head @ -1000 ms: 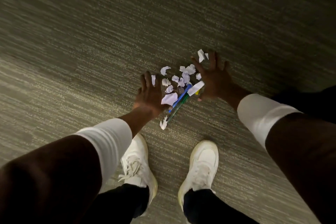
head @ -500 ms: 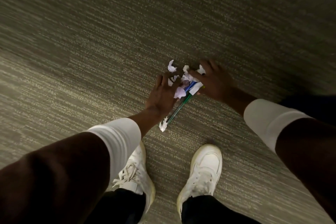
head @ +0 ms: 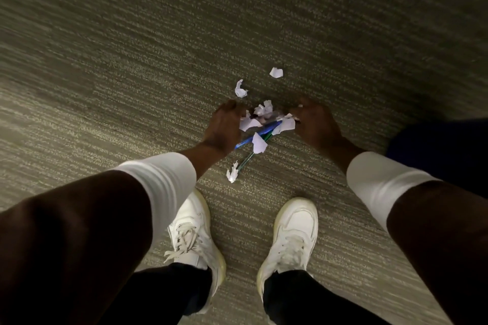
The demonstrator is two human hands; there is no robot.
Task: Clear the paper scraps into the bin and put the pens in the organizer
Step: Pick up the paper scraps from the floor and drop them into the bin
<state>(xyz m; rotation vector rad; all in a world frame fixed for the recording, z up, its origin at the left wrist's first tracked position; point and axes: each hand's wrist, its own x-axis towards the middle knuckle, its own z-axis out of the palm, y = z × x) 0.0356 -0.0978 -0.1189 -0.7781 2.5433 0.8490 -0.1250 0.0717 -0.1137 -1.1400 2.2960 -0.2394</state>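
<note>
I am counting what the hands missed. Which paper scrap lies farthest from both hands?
The lone scrap on the carpet, up and right of the pile. Another loose scrap lies closer to the left hand; the rest are bunched between it and the right hand.

Two hands — left hand [head: 224, 124], right hand [head: 314, 124]. Two pens: blue pen [head: 260, 132], green pen [head: 248, 158]. Three loose paper scraps — far scrap [head: 276, 72], left scrap [head: 240, 89], near scrap [head: 232, 172]; bunched scraps [head: 261, 113] uncountable. Two white shoes [head: 293, 232].
</note>
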